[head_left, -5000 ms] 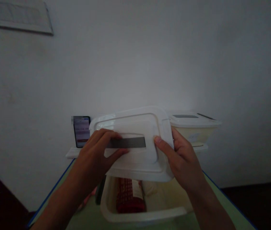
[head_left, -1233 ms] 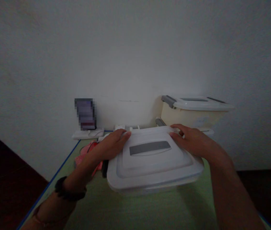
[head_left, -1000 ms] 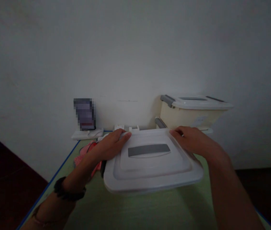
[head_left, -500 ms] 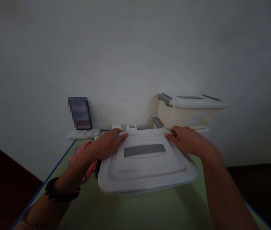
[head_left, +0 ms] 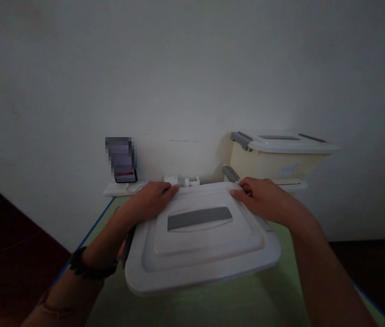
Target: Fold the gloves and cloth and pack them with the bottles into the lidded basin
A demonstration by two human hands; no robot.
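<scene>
A white storage box lid (head_left: 209, 238) with a grey handle strip in its middle spans the space in front of me, over the green table (head_left: 192, 309). My left hand (head_left: 153, 200) grips its far left edge, thumb on top. At the far right edge my right hand (head_left: 260, 197) holds it too, thumb above and fingers curled round the rim. The lid's near edge stands apart from the tabletop. What lies beneath the lid is hidden. A bit of pink cloth (head_left: 121, 250) shows beside its left edge.
Against the wall at the right stand stacked cream storage boxes (head_left: 270, 163) with white lids and grey latches. A phone (head_left: 124, 165) leans upright on a white power strip (head_left: 120, 188) at the back left. A white pump bottle (head_left: 182, 181) lies behind the lid.
The lid has come nearer to me and slightly left, with both hands still on it. It now covers most of the pink cloth. The view has shifted slightly.
</scene>
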